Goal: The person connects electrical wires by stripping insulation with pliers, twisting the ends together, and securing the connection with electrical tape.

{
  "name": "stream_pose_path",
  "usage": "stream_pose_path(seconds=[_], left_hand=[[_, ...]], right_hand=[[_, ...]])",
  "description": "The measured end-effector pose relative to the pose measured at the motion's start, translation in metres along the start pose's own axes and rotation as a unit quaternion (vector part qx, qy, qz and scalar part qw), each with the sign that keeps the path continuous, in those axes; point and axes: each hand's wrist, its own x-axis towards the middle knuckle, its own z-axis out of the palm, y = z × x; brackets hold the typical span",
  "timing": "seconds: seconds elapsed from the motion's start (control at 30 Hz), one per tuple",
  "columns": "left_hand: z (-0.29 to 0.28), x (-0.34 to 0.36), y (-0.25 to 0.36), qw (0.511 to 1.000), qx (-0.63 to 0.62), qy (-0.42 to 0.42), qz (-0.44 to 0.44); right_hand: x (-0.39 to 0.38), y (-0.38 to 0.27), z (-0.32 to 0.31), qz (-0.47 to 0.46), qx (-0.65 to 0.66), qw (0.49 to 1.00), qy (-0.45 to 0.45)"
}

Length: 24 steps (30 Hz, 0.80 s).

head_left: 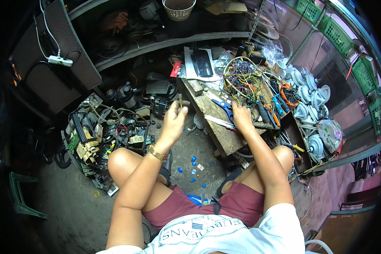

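Observation:
My left hand (174, 120) is raised above the concrete floor, its fingers pinched on a small thin stick-like part (180, 100) that points upward. My right hand (242, 116) lies palm down on the worn wooden bench (220, 135), fingers spread, holding nothing I can see. Just left of that hand lie blue-handled scissors (225, 107) and a flat metal blade (219, 122). Beyond it sits a tangle of coloured wires (241, 78). Small blue plastic pieces (193, 163) are scattered on the floor between my knees.
A crate of old circuit boards and parts (97, 135) stands to the left. Pliers and screwdrivers (273, 110) lie right of the bench, with white fan motors (311, 95) beyond. Shelves (156, 46), a woven basket (178, 8) and a power strip (60, 61) are behind.

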Motion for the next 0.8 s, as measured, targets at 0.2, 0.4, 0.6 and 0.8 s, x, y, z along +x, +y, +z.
stream_pose_path(seconds=[0.2, 0.4, 0.6, 0.8], left_hand=[[0.018, -0.011, -0.010, 0.999, -0.008, 0.019, -0.027], [0.021, -0.021, -0.011, 0.998, -0.058, 0.000, -0.039], [0.018, -0.018, -0.007, 0.996, -0.052, -0.060, -0.050], [0.010, -0.012, -0.009, 0.989, 0.090, -0.101, -0.061]], right_hand=[[0.019, 0.010, -0.021, 0.071, 0.093, 0.990, -0.081], [-0.015, 0.028, -0.076, 0.059, 0.554, 0.793, -0.248], [-0.054, -0.021, -0.108, 0.092, 0.715, 0.649, -0.244], [-0.054, -0.031, -0.088, -0.049, 0.457, 0.876, -0.147]])
